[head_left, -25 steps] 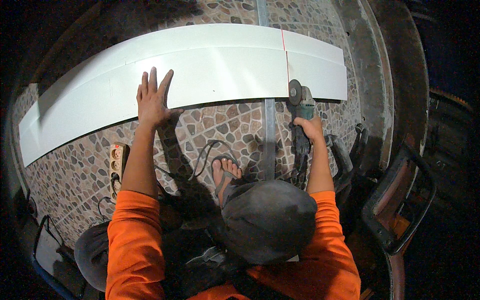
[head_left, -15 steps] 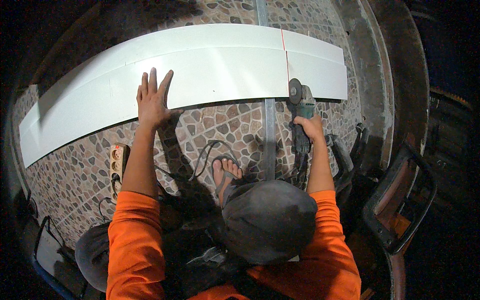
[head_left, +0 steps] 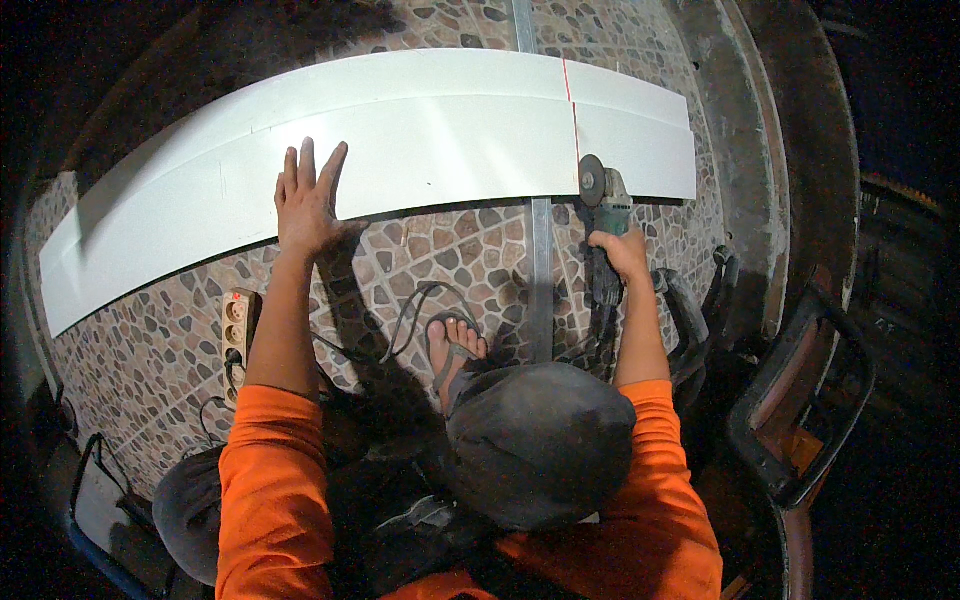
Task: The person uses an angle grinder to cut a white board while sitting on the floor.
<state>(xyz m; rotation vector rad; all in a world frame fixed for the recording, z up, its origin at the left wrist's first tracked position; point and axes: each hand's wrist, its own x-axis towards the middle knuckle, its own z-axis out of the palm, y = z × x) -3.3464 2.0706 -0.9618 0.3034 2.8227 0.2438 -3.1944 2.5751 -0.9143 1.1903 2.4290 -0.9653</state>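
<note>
One long white panel [head_left: 450,150], laid crosswise on the stone-patterned floor [head_left: 440,245] and over a metal bar [head_left: 541,280]. Lengthwise step along the face; whether two boards or one profiled piece, impossible to tell. Left hand [head_left: 306,212] flat on the panel, fingers splayed, heel at the near edge, clasping nothing. Right hand [head_left: 622,255] wrapped around the body of an angle grinder [head_left: 613,220], with the dark disc [head_left: 592,180] at the near edge, close to a red line [head_left: 576,130]; contact with the panel hard to judge.

Probably light for such length, thin, and apt to flex or rattle between supports. Smooth, glossy face, so likely slippery under a loose palm; edges perhaps easily chipped. Best pressed down firmly with spread fingers, well apart from the disc. For lifting, best held by both long edges, hands far apart, to limit sagging. Grinder likely dense and rigid, safest gripped by the body, behind the disc.
</note>
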